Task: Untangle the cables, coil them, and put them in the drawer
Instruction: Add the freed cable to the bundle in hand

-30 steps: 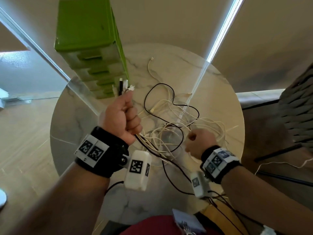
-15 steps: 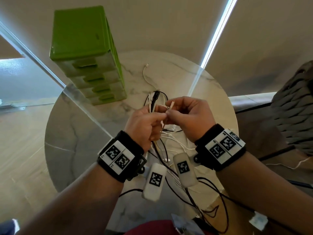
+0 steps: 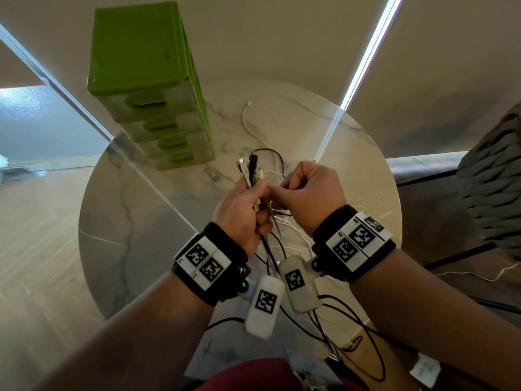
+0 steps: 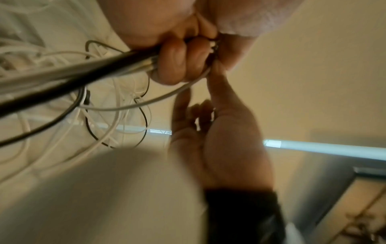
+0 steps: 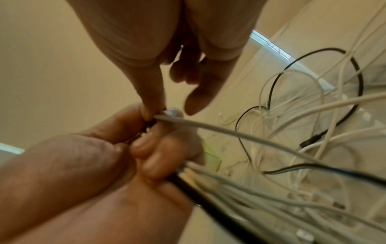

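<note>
Over the round marble table (image 3: 127, 221), my left hand (image 3: 255, 201) grips a bundle of black and white cables (image 3: 251, 170), whose plug ends stick up above the fist. My right hand (image 3: 282, 190) meets it from the right and pinches one white cable (image 5: 240, 137) at the left fingers (image 5: 146, 148). In the left wrist view the bundle (image 4: 73, 74) runs out from under the curled fingers (image 4: 181, 62). The rest of the tangle (image 5: 313, 132) lies loose on the table below. A green drawer unit (image 3: 146, 80) stands at the back left, all drawers closed.
One white cable (image 3: 248, 122) trails toward the table's far edge. A dark woven seat (image 3: 493, 193) stands to the right of the table. Wooden floor lies to the left. More cables hang off the near edge (image 3: 352, 320).
My right hand rose from the tangle and joined the left hand with a white cable end. The left hand came back from the drawers. The white plug no longer sticks out between the hands.
</note>
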A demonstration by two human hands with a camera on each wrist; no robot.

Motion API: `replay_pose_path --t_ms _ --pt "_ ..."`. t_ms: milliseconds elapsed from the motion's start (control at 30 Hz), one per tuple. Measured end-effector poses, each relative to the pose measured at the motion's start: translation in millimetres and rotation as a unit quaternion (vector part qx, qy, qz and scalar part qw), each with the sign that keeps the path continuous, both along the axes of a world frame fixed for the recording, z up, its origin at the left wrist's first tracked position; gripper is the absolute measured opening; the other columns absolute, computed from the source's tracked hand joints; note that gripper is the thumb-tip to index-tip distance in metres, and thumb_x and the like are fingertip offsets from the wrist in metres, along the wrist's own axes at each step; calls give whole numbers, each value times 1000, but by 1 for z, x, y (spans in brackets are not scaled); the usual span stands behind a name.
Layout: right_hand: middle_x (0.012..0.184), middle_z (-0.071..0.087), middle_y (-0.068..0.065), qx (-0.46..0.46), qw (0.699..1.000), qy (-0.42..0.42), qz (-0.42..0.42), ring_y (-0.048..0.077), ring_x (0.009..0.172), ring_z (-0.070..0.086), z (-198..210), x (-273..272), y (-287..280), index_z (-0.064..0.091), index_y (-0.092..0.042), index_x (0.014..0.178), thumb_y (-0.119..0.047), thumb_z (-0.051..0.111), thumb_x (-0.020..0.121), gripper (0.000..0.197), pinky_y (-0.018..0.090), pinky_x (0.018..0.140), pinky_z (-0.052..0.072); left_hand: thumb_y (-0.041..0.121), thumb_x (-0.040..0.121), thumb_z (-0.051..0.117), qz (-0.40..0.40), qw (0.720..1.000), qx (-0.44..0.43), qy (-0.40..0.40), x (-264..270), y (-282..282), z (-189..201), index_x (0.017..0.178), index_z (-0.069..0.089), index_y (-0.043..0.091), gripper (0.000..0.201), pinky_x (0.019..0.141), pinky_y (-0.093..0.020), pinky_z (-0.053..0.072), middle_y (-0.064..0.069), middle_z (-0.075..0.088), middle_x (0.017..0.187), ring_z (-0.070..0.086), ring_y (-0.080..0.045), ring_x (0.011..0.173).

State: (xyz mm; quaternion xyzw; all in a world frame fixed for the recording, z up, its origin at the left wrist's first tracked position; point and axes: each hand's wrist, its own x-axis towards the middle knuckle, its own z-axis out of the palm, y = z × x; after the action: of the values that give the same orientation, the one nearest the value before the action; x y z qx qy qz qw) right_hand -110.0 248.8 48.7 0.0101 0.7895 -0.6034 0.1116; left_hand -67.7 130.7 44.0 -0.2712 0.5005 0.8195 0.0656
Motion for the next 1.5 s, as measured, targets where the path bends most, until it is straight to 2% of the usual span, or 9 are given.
replay_pose_path --t_ms 200,400,600,700,833,1000,1167,1333,1500 --pt "82 77 1 61 968 -38 242 16 76 74 -11 3 11 73 -22 94 -24 75 86 8 43 81 61 23 104 41 3 998 8 56 -11 -19 -6 78 52 11 31 42 -25 26 -1 51 63 33 -9 45" --pt "68 72 9 43 980 14 195 31 64 69 -17 0 10 76 -18 77 -18 72 89 13 52 66 60 19 102 46 -23 998 -16 64 -11 -17 -13 86 59 5 24 43 -22 33 -3 51 62 43 -12 46" --pt "59 63 -3 -9 963 -31 267 18 57 60 -34 -5 29 65 -12 78 -23 65 93 19 33 60 53 27 104 41 65 995 62 52 -24 -36 -9 71 51 13 37 57 -29 41 0 48 54 44 -14 53" --pt "58 58 -10 5 962 -64 267 11 58 54 -49 -4 46 64 -19 75 -13 62 96 21 44 68 54 36 104 38 101 983 148 32 -25 -59 -7 68 45 16 42 59 -28 52 4 32 49 38 -12 42" --pt "57 53 -11 -33 977 -72 196 7 52 50 -51 -5 39 58 -10 77 -8 58 97 21 57 78 55 31 101 50 -48 998 -37 -37 -18 -58 -8 62 47 22 40 37 -15 16 7 25 44 20 -8 30" --pt "63 57 -4 -34 977 -14 208 10 57 53 -28 -13 11 60 -15 77 -13 59 97 20 29 61 50 15 85 75 -229 945 -233 -15 -8 -32 -10 83 58 7 19 35 -18 25 2 37 47 30 -9 32" --pt "66 57 3 -39 975 -37 214 18 61 55 -33 -20 13 65 -10 84 -17 61 96 14 41 70 53 13 93 64 -20 994 -108 2 -10 -54 -11 75 53 14 21 33 -16 21 -2 38 57 24 -6 30" --pt "72 69 -1 87 966 -31 241 26 73 68 -49 -23 23 65 -21 80 -17 62 95 16 42 81 57 14 93 64 204 978 -50 4 -16 -92 -15 85 53 14 14 36 -16 22 9 41 41 24 -7 31" --pt "69 73 -3 97 986 -45 124 9 65 69 -51 -25 9 66 -24 77 -19 64 94 18 31 67 58 23 84 77 214 970 -85 -72 -9 -89 -23 74 50 23 28 37 -16 26 9 45 43 33 -10 36"
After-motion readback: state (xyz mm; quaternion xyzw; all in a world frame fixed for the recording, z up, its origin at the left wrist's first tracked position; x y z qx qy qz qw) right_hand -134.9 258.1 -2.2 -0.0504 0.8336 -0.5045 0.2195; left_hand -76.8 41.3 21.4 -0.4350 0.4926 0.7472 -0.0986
